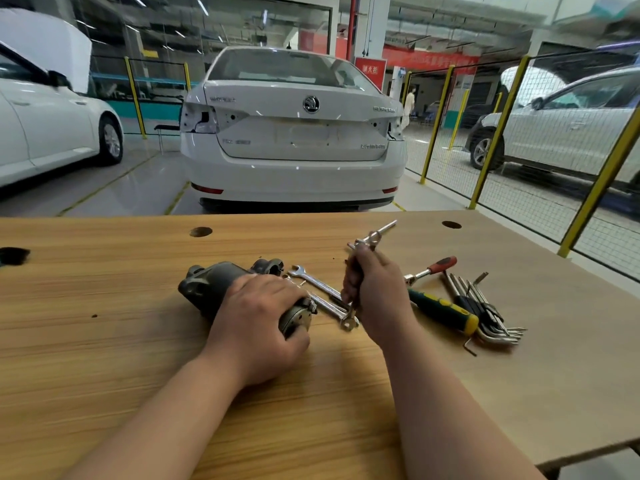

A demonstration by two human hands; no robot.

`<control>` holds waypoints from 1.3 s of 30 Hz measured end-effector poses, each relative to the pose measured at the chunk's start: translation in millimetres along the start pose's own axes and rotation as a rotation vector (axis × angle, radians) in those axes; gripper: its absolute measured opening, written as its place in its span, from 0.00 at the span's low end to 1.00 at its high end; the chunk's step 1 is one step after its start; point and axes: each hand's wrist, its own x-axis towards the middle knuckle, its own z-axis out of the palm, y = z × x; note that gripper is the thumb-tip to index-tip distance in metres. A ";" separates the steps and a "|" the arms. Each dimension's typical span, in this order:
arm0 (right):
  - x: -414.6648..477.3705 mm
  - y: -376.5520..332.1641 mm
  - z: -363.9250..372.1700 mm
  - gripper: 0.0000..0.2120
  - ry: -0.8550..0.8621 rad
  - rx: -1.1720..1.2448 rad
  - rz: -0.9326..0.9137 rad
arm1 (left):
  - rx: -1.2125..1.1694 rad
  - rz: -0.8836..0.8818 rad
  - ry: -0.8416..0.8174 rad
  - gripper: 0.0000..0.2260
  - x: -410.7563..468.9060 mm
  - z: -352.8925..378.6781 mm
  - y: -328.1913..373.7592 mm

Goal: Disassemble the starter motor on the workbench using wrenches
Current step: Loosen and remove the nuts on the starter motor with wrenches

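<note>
Dark grey cylindrical starter motor lies on its side on the wooden surface, left of centre. Left hand clasps its near end from above. Right hand, at the motor's 3 o'clock, is clenched round a silver wrench held roughly upright. The wrench's blurred lower end possibly touches the surface. A silver open-ended spanner lies flat between the hands. A green-and-yellow-handled screwdriver lies at the right hand's 3 o'clock.

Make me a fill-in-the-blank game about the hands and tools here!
The left hand holds the starter motor on the ____ workbench.
The right hand grips a silver ____.
The ratchet has a ____ handle.
The car behind is ____.
Missing words: wooden, wrench, red, white.
</note>
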 end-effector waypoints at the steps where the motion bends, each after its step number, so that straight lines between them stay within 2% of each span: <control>1: -2.3 3.0 2.8 0.15 -0.031 -0.178 -0.078 | -0.006 0.010 0.002 0.19 -0.7 -2.0 -2.5; 3: -6.9 6.6 8.2 0.15 -0.093 -0.447 -0.199 | -0.037 0.016 -0.024 0.20 -2.3 -8.0 -9.4; 6: -12.6 2.8 13.0 0.15 -0.177 -0.666 -0.294 | -0.111 -0.004 -0.078 0.19 -5.5 -18.6 -19.5; 11: -15.6 -5.1 3.2 0.08 -0.226 -1.013 -0.342 | -0.102 -0.075 -0.161 0.11 -6.8 -29.0 -20.7; 14: -17.2 -2.6 -6.6 0.09 -0.241 -1.147 -0.284 | -0.057 -0.089 -0.185 0.12 -5.9 -28.3 -14.8; 15: -18.3 -1.3 -8.2 0.10 -0.235 -1.063 -0.233 | -0.037 -0.087 -0.181 0.12 -6.9 -25.7 -13.5; 16: -20.4 -0.5 -8.3 0.11 -0.232 -0.878 -0.156 | -0.019 -0.082 -0.167 0.12 -8.6 -22.4 -12.8; 19: -28.5 -2.6 -2.4 0.14 -0.317 -0.137 0.063 | 0.006 -0.077 -0.100 0.11 -14.1 -15.0 -12.8; 21: -31.0 -2.8 1.4 0.15 -0.340 0.102 0.094 | -0.006 -0.077 -0.074 0.11 -15.2 -13.8 -13.1; 30: -30.4 7.3 20.2 0.15 -0.267 0.243 0.094 | -0.024 -0.059 0.001 0.10 -14.7 -14.4 -9.6; 34: -28.4 6.5 21.2 0.14 -0.199 0.331 0.302 | -0.026 -0.067 0.046 0.16 -13.8 -15.9 -6.3; 39: -26.1 9.5 19.6 0.14 -0.096 0.472 0.539 | -0.020 -0.071 0.024 0.16 -14.0 -14.5 -4.1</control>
